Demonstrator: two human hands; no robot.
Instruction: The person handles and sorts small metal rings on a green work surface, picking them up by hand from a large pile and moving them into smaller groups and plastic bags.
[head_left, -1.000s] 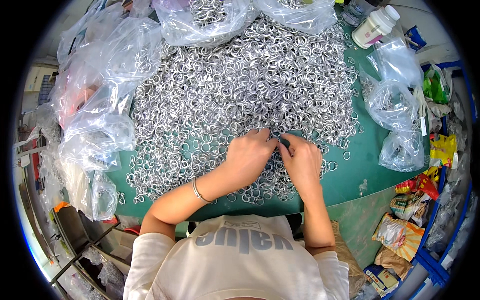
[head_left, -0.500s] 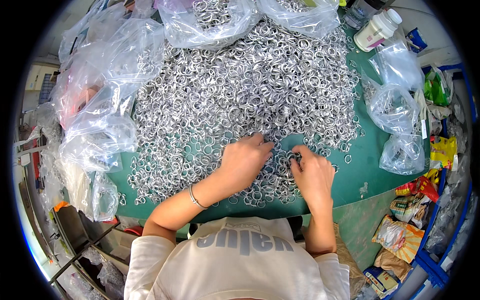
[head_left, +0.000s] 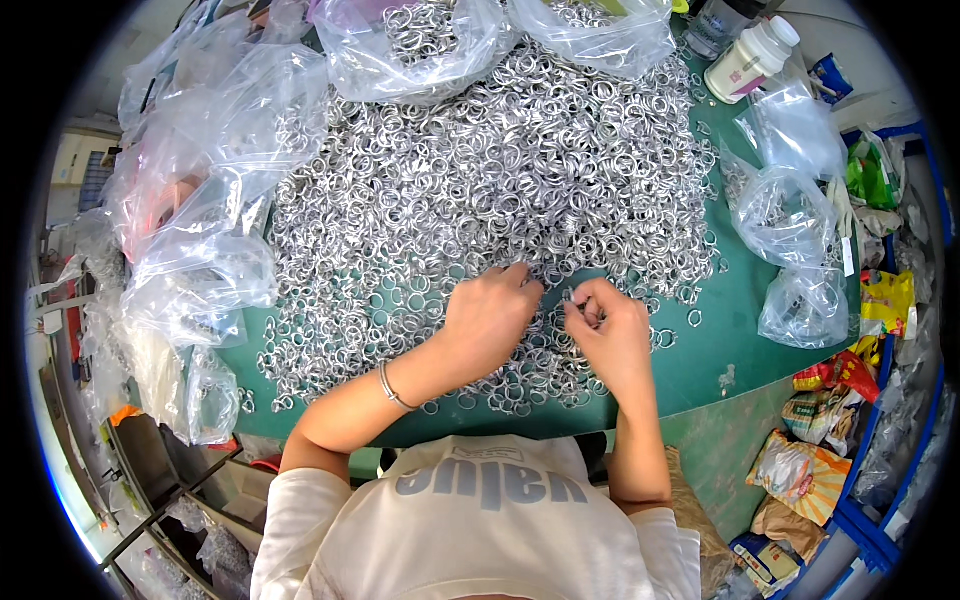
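L hand and R hand sit apart, side by side, over green table; silver ring pile covers its ctr, clear plastic bags to L, white bottle at far R. R thumb & index pinched on one ring; L fingertips at pile, grip hidden, can't tell.

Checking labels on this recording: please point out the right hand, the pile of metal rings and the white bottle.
Right hand (head_left: 618,332), head view: back of the hand.
Pile of metal rings (head_left: 500,175), head view: middle of the heap.
White bottle (head_left: 748,64), head view: side of its body.
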